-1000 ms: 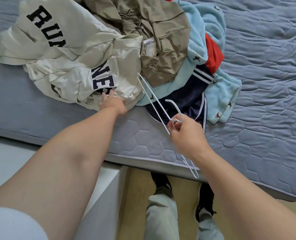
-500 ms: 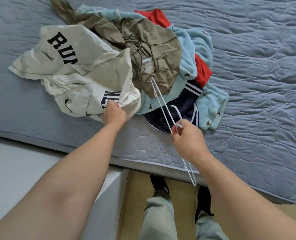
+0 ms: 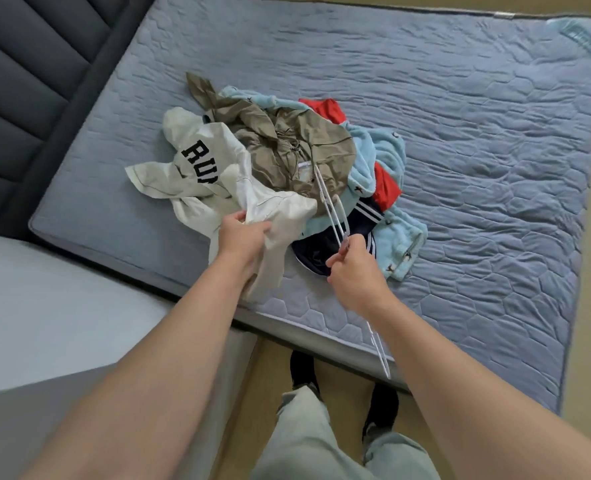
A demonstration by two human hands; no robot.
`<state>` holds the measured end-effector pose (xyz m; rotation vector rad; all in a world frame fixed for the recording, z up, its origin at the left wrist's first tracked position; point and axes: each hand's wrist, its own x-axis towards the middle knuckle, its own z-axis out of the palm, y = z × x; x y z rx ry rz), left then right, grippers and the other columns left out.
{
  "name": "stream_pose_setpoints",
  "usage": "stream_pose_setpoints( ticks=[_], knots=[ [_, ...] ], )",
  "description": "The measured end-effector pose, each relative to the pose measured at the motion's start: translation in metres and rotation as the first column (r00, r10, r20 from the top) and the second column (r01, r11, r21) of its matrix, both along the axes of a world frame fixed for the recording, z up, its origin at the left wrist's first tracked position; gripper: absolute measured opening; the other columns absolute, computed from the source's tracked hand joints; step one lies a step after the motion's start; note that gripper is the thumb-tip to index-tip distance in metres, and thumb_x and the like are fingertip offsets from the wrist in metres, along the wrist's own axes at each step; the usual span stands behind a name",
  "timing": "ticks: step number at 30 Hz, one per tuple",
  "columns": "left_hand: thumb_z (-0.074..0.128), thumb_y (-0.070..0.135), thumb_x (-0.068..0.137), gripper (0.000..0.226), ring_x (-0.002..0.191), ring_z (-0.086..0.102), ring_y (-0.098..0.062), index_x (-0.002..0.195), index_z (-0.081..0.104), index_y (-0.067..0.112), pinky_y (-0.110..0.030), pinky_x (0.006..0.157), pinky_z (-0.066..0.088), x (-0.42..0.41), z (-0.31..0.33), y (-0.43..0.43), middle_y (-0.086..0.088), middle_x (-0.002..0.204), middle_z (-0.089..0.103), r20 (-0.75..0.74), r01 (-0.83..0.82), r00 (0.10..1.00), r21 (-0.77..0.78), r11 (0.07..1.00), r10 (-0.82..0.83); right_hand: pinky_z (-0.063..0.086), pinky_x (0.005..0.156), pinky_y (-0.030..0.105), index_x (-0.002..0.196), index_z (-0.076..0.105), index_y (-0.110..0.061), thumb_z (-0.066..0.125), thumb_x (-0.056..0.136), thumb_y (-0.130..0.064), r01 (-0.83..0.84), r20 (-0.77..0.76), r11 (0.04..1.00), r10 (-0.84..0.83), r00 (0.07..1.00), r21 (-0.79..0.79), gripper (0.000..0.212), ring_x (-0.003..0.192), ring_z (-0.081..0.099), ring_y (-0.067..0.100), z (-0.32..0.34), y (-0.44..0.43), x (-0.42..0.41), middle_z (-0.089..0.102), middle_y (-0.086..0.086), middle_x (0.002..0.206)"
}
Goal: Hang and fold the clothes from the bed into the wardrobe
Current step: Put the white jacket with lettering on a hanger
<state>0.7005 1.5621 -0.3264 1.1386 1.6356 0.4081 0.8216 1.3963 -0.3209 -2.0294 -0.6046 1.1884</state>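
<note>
Grips a fold of the cream sweatshirt in the left hand, fingers curled tight round the cloth, that end raised off the bed. Leaves the rest, lettered side up, trailing away and leftward from those fingers onto the pile.

Pinches a white hanger in the right hand, fingers pressed together at its neck just under the hook. Points the hanger's long axis away from the right fingers over the pile, and back past the wrist beyond the mattress edge. Puts the sweatshirt just left of the right fingers, near but apart, with the left hand plainly the closer.

Probably calls next for finding the neck opening and feeding the hanger's far tip into it.

Beyond both sets of fingers, heaped loose: khaki garment under the hanger's far tip, light blue fleece, red garment, and navy shorts just beside the right fingers. No wardrobe or basket in view.
</note>
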Motion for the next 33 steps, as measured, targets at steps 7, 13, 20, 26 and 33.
stream_pose_setpoints(
  ticks=[7, 13, 20, 26, 33],
  knots=[
    [0.070, 0.018, 0.089, 0.029, 0.110, 0.068, -0.028, 0.115, 0.071, 0.006, -0.043, 0.098, 0.054, 0.017, 0.087, -0.069, -0.008, 0.115, 0.074, 0.166, -0.017, 0.984, -0.242, 0.970, 0.059, 0.060, 0.072, 0.039, 0.093, 0.033, -0.039, 0.075, 0.073, -0.051, -0.059, -0.011, 0.993, 0.060, 0.998, 0.102, 0.048, 0.087, 0.064, 0.010, 0.050, -0.047, -0.001, 0.059, -0.009, 0.103],
    [0.062, 0.018, 0.090, 0.012, 0.063, 0.063, -0.019, 0.081, 0.065, 0.011, -0.032, 0.069, 0.052, 0.032, 0.153, -0.119, -0.005, 0.070, 0.066, 0.279, 0.136, 0.959, -0.267, 0.954, -0.059, 0.047, 0.064, 0.016, 0.110, 0.035, -0.033, 0.084, 0.068, -0.048, 0.013, 0.016, 0.973, -0.018, 1.000, 0.231, 0.066, 0.090, 0.060, -0.004, 0.078, -0.077, -0.011, 0.058, -0.017, 0.105],
    [0.050, 0.017, 0.095, 0.017, 0.095, 0.068, -0.028, 0.090, 0.063, 0.008, -0.039, 0.103, 0.053, 0.044, 0.222, -0.149, -0.012, 0.089, 0.066, 0.474, 0.439, 0.831, -0.240, 0.866, -0.290, 0.037, 0.055, 0.023, 0.106, 0.039, -0.025, 0.076, 0.082, -0.034, 0.140, 0.183, 0.927, -0.214, 0.960, 0.348, 0.046, 0.076, 0.059, 0.004, 0.122, -0.091, -0.013, 0.061, -0.009, 0.087],
    [0.049, 0.025, 0.101, 0.030, 0.093, 0.075, -0.031, 0.103, 0.069, 0.003, -0.042, 0.080, 0.062, 0.040, 0.259, -0.131, -0.017, 0.096, 0.076, 0.608, 0.506, 0.724, -0.147, 0.850, -0.325, 0.046, 0.064, 0.036, 0.107, 0.048, -0.015, 0.059, 0.086, -0.013, 0.199, 0.252, 0.901, -0.310, 0.917, 0.385, 0.024, 0.079, 0.058, 0.023, 0.170, -0.081, -0.005, 0.062, 0.003, 0.087],
    [0.038, 0.011, 0.100, 0.028, 0.068, 0.069, -0.021, 0.115, 0.062, 0.010, -0.033, 0.068, 0.059, 0.018, 0.230, -0.092, -0.006, 0.084, 0.073, 0.374, 0.389, 0.855, -0.004, 0.921, -0.359, 0.039, 0.057, 0.029, 0.093, 0.055, -0.017, 0.049, 0.081, -0.004, 0.204, 0.210, 0.880, -0.317, 0.925, 0.428, 0.018, 0.077, 0.055, 0.020, 0.211, -0.078, 0.012, 0.060, 0.003, 0.087]
  ],
)
